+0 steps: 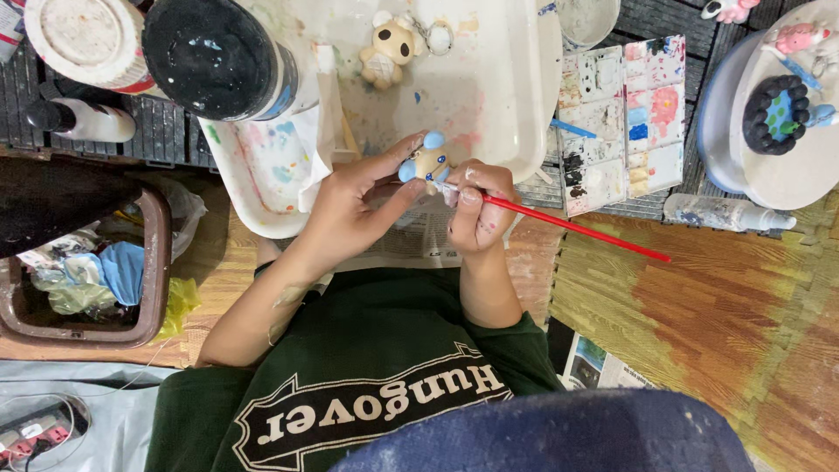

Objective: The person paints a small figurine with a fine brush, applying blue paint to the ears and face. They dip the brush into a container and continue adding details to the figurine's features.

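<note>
Painting in progress, detail stage by my reading. Left hand (350, 210) is closed around a small figurine (426, 163), thumb and fingers pinching it just over the near edge of the white tray (516, 96). Figurine: rounded, tan body, light blue ears or knobs, a dark blue patch on the face side; surface looks smooth and matte, moulded plaster or clay by appearance, cannot confirm. Right hand (476, 205) is closed in a pen grip on a thin red brush (577, 229), tip touching the figurine, handle slanting away to the right over the floor mat (699, 297). Paint smears on the fingers of both hands. Judgement: the next stroke calls for a steady left-hand hold, slight rotation of the figurine, and a light tip touch, since the painted areas are small and adjoining colours sit close. A second figurine (389, 48), cream with dark brown ear patches and a metal ring, lies further back in the tray. Paint palette (625, 118), square wells stained pink, blue, black and yellow, lies right of the tray. Large black-lidded jar (218, 52) stands at the left. Brown bin (87, 280) holds crumpled waste.
</note>
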